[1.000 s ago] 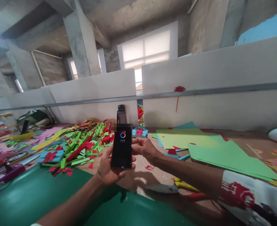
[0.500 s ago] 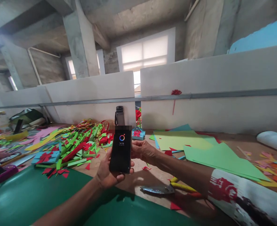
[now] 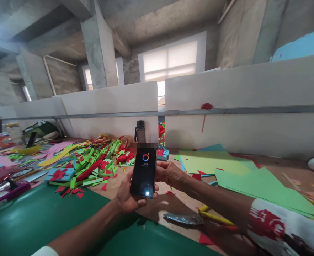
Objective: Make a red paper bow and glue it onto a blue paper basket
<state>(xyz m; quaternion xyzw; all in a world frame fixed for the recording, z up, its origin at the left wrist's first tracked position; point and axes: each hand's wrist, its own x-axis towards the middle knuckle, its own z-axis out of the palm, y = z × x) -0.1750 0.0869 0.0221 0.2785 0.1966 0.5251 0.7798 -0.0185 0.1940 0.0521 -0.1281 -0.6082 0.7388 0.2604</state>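
A black phone (image 3: pixel 143 174) stands upright in front of me, its dark screen showing a coloured ring, the time and a bright spot near the bottom. My left hand (image 3: pixel 128 197) is wrapped round its left side and lower back, with fingertips showing past the right edge. My right hand (image 3: pixel 170 173) grips the phone's right edge between thumb and fingers. Below the hands, metal shears (image 3: pixel 185 218) with yellow handles lie on the brown table (image 3: pixel 157 213).
Green and red paper pieces (image 3: pixel 100 163) are heaped at the left, by a blue box (image 3: pixel 59 174). Behind the phone stands a grey bottle (image 3: pixel 140 131). Green sheets (image 3: pixel 269 186) lie at the right, a green mat (image 3: pixel 66 220) in front, and a white partition (image 3: pixel 114 99) behind.
A bright spot has appeared low on the phone's screen. The whole view has shifted, so the phone, both hands and the table things appear slightly farther right.
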